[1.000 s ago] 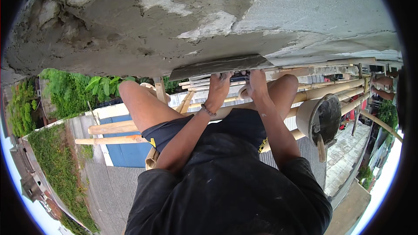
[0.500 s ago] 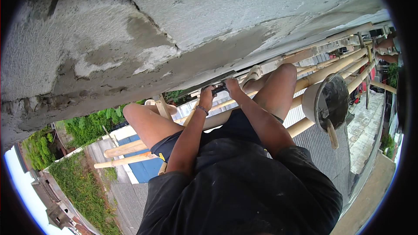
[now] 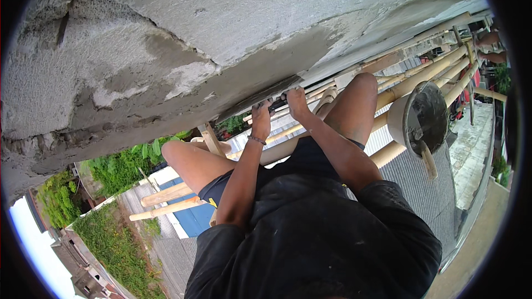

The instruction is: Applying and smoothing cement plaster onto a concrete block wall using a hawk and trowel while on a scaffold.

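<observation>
My left hand [image 3: 260,119] and my right hand [image 3: 296,105] are closed on the dark handle of a long float [image 3: 244,105], whose grey blade lies along the wet mortar band on the plastered wall [image 3: 277,16]. My fingers are partly hidden behind the handle. At my right, beyond my thigh, sits a round bucket [image 3: 396,119] of dark grey mortar, with a tool's wooden handle [image 3: 428,160] hanging over its rim.
I sit on bamboo poles [image 3: 169,199] of a scaffold, with corrugated roofs [image 3: 415,188] and greenery [image 3: 105,232] below. A wooden post [image 3: 212,138] stands by my left knee. At the far right rim, another person's bare limbs [image 3: 490,55] show among the poles.
The view has swung, so wall and scaffold slant more steeply now. More rough wall shows. Both hands still grip the float, sitting slightly higher in view than half a second ago.
</observation>
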Demonstrator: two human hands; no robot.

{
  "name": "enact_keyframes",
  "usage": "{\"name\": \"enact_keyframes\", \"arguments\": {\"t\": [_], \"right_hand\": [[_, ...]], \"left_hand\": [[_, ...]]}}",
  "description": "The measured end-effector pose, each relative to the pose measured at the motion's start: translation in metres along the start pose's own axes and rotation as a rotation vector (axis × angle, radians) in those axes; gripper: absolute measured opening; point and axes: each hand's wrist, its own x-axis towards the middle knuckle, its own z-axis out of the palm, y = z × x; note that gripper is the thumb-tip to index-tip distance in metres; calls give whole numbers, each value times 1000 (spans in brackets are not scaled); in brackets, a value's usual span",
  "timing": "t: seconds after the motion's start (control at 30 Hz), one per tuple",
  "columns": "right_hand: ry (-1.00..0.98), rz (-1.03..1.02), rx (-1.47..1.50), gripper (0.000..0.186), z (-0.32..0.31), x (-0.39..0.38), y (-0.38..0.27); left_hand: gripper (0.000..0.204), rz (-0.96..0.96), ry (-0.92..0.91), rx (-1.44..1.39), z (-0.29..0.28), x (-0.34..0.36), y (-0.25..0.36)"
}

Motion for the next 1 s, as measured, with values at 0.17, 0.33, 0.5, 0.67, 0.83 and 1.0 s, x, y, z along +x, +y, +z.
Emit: {"name": "enact_keyframes", "arguments": {"t": [0.17, 0.33, 0.5, 0.67, 0.83, 1.0], "right_hand": [[-59, -133, -32, 3, 48, -60, -73], [-230, -537, -971, 28, 5, -85, -70], [15, 3, -157, 27, -10, -76, -31], [55, 192, -115, 16, -10, 0, 18], [12, 45, -191, 23, -46, 49, 49], [31, 52, -118, 37, -37, 43, 47]], "left_hand": [[24, -281, 150, -306, -5, -24, 76], [17, 164, -41, 336, -21, -56, 75], [22, -396, 108, -630, 9, -62, 44], [22, 24, -34, -88, -1, -5, -63], [35, 389, -86, 505, 12, 21, -57], [24, 395, -55, 575, 5, 11, -37]]}}
